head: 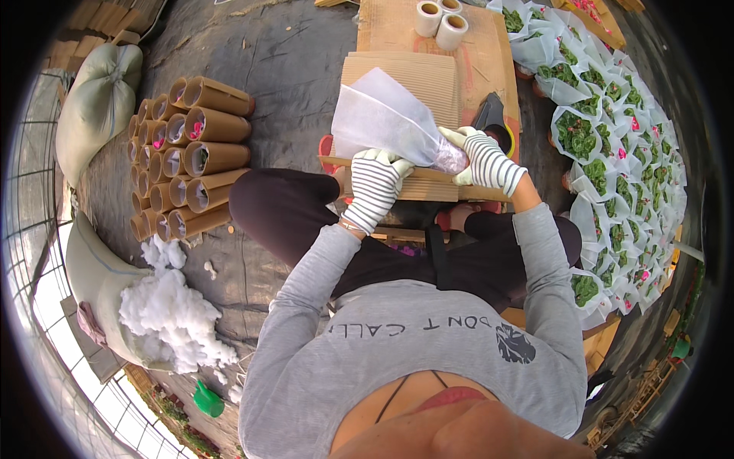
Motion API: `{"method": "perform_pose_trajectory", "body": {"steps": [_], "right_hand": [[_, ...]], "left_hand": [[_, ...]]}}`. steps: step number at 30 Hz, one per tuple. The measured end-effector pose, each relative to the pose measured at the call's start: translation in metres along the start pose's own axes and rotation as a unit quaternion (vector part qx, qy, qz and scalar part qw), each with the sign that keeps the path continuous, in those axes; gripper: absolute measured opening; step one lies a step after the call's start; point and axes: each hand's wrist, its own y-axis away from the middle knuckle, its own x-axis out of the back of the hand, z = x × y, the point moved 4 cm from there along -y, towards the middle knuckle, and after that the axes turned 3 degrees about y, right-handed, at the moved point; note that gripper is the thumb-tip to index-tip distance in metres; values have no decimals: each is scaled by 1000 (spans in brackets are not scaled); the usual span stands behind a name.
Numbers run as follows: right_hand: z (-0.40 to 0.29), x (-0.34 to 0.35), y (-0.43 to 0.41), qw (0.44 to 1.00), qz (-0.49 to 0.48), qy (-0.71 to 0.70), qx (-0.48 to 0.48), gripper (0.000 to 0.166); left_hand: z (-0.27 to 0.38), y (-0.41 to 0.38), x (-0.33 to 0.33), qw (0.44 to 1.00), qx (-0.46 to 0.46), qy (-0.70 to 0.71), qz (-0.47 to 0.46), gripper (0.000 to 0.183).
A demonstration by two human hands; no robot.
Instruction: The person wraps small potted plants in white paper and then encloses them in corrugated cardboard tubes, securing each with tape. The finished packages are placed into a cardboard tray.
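A cone-shaped bundle in white translucent wrap (387, 117) lies across corrugated cardboard, its wide end to the left. Clear film covers its narrow base (450, 156); the contents are hidden. My right hand (488, 158), in a striped glove, grips that base with fingers above and thumb below. My left hand (378, 182), gloved alike, is closed on the near edge of a raised cardboard sheet (427, 173), with its fingertips by the wrap. Beyond the bundle lies a stack of corrugated sheets (410, 69).
Film rolls (452, 31) and a black-and-yellow tool (490, 117) lie on the cardboard-topped work surface (390, 26). Several cardboard tubes (218, 123) are stacked left, near white stuffing (172, 321) and sacks (100, 109). Wrapped potted plants (576, 135) crowd the right. A green watering can (207, 400) sits lower left.
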Motion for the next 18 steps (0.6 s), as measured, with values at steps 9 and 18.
{"method": "perform_pose_trajectory", "body": {"steps": [9, 18], "right_hand": [[-8, 2, -9, 999, 19, 16, -29, 111], [43, -9, -57, 978, -93, -188, 15, 80]], "left_hand": [[-2, -13, 7, 998, 43, 54, -15, 16], [34, -75, -12, 972, -91, -43, -213, 107]]}}
